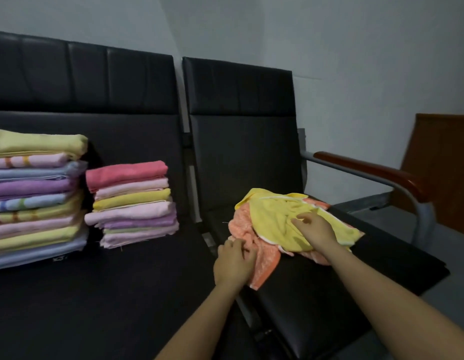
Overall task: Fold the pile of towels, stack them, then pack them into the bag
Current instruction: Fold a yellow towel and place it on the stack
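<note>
A person is reaching both bare hands into a small heap of unfolded towels lying on the right-hand seat of a row of black padded chairs [251, 141]. The left hand [234, 263] is resting on the near left edge of a crumpled orange towel [264, 266], its fingers curling into the cloth in a loose grip; whether they are actually pinching a fold cannot be told. The right hand [315, 229] is lying on top of a rumpled yellow towel [272, 216] with white edging, fingers bent and pressing into the fabric, and again it cannot be told whether the grip is closing on the cloth or merely touching it. The yellow towel is sprawling over the orange one, which is showing beneath it at the left and along the near edge. On the left-hand seat two stacks of folded towels are standing side by side: a taller stack [36, 198] in yellow, pink, blue, purple and striped layers at the far left, partly cut by the frame edge, and just beside it a shorter stack [132, 203] topped by a deep pink towel. A wood-capped armrest [368, 170] on a grey metal tube is flanking the right seat, with a brown wooden panel [444, 157] standing beyond it against the pale wall.
</note>
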`<state>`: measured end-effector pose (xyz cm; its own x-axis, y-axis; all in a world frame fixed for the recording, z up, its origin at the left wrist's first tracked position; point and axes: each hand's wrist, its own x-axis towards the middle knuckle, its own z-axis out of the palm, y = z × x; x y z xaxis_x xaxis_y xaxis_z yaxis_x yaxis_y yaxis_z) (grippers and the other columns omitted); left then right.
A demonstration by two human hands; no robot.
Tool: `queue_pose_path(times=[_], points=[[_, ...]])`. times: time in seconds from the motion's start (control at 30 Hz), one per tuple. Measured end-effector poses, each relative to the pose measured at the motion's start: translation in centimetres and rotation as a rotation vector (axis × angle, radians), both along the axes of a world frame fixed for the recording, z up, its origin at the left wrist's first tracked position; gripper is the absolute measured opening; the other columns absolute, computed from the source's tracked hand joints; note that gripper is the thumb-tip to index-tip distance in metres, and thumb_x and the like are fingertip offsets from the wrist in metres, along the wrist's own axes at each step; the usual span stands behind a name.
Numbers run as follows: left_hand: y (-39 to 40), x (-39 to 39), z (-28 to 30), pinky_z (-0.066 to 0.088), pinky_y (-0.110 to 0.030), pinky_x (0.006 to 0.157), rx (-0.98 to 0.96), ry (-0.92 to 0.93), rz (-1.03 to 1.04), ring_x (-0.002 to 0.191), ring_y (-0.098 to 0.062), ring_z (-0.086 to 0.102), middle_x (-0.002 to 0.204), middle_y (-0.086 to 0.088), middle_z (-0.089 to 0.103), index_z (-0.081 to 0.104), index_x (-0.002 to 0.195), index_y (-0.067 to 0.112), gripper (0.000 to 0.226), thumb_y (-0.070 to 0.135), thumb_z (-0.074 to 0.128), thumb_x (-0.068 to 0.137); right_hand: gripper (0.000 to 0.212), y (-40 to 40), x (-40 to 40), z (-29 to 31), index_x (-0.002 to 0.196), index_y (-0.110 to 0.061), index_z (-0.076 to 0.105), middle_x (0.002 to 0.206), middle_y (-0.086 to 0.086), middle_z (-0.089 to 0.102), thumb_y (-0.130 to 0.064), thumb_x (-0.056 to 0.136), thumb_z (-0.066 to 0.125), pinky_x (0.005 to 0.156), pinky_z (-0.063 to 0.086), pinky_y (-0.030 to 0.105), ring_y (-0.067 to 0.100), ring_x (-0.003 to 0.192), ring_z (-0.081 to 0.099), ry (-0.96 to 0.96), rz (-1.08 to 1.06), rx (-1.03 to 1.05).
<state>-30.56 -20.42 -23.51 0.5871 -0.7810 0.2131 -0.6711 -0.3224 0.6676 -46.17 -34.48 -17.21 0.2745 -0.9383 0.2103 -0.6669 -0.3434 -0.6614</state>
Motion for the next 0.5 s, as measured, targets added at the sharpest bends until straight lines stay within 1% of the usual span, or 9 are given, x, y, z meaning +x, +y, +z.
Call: queue_pose_path(times=[0.07,0.1,0.17,0.2,0.23,0.3,0.4,0.47,0.5], points=[[-0.7,0.0,-0.2,0.045,-0.033,0.080,-0.012,-0.039,0.048,0.117,-0.018,0.045,0.125,0.001,0.052,0.057,0.126,0.024,0.043,0.051,0.044,0.095,0.045,-0.6,1.7,0.1,0.129,-0.017,0.059,0.134,0.004,0.058,-0.043,0.093,0.056,0.093,0.042,0.033,0.023,0.120,0.053,-0.006,0.027,-0.017],[-1.1,0.1,-0.4,0.047,-0.034,0.080,-0.020,-0.046,0.068,0.116,-0.018,0.046,0.123,0.001,0.052,0.058,0.124,0.024,0.041,0.050,0.044,0.095,0.052,-1.1,2.7,0.2,0.134,-0.016,0.054,0.139,0.006,0.053,-0.046,0.092,0.057,0.099,0.041,0.036,0.025,0.125,0.049,0.011,0.028,-0.003],[-1.4,0.4,-0.8,0.049,-0.035,0.078,-0.023,-0.070,0.076,0.114,-0.017,0.047,0.120,0.001,0.053,0.059,0.121,0.023,0.040,0.050,0.043,0.096,0.073,-2.1,4.3,-0.4,0.147,-0.015,0.037,0.151,0.011,0.035,-0.057,0.089,0.055,0.109,0.033,0.043,0.030,0.138,0.033,0.121,-0.017,0.086],[-1.4,0.5,-0.9,0.049,-0.035,0.077,-0.027,-0.074,0.072,0.113,-0.017,0.047,0.119,0.001,0.053,0.059,0.120,0.023,0.039,0.049,0.043,0.096,0.079,-2.5,4.8,-0.9,0.149,-0.016,0.032,0.154,0.012,0.027,-0.062,0.088,0.053,0.111,0.029,0.044,0.031,0.141,0.027,0.204,-0.054,0.128],[-1.5,0.5,-1.0,0.049,-0.034,0.076,-0.038,-0.075,0.076,0.113,-0.016,0.048,0.118,0.001,0.053,0.059,0.119,0.023,0.037,0.048,0.044,0.097,0.077,-2.9,5.1,-1.5,0.148,-0.017,0.033,0.154,0.012,0.026,-0.064,0.089,0.050,0.111,0.028,0.044,0.032,0.140,0.025,0.285,-0.084,0.125],[-1.6,0.6,-1.2,0.047,-0.033,0.073,-0.055,-0.078,0.086,0.111,-0.015,0.049,0.117,0.002,0.054,0.060,0.117,0.023,0.034,0.047,0.045,0.097,0.061,-3.4,5.4,-2.9,0.143,-0.020,0.043,0.148,0.011,0.034,-0.058,0.094,0.044,0.106,0.031,0.042,0.031,0.134,0.032,0.333,-0.125,0.027],[-1.7,0.6,-1.1,0.044,-0.031,0.070,-0.056,-0.097,0.093,0.111,-0.015,0.049,0.116,0.003,0.053,0.059,0.117,0.024,0.034,0.047,0.044,0.097,0.049,-4.4,5.1,-3.8,0.132,-0.023,0.052,0.132,0.007,0.050,-0.053,0.095,0.043,0.100,0.035,0.041,0.029,0.124,0.044,0.158,-0.109,-0.013],[-1.7,0.6,-1.3,0.044,-0.031,0.069,-0.045,-0.105,0.094,0.111,-0.015,0.048,0.117,0.003,0.053,0.059,0.117,0.024,0.034,0.047,0.043,0.097,0.039,-4.2,4.4,-3.3,0.116,-0.022,0.057,0.110,0.004,0.053,-0.051,0.092,0.047,0.087,0.039,0.038,0.026,0.109,0.051,-0.182,-0.045,0.092],[-1.6,0.6,-1.4,0.045,-0.031,0.069,-0.042,-0.110,0.094,0.111,-0.015,0.048,0.116,0.003,0.053,0.059,0.117,0.024,0.034,0.047,0.043,0.097,0.034,-4.1,4.0,-2.8,0.113,-0.018,0.057,0.104,0.003,0.052,-0.045,0.095,0.049,0.082,0.040,0.036,0.026,0.104,0.052,-0.373,-0.025,0.147]])
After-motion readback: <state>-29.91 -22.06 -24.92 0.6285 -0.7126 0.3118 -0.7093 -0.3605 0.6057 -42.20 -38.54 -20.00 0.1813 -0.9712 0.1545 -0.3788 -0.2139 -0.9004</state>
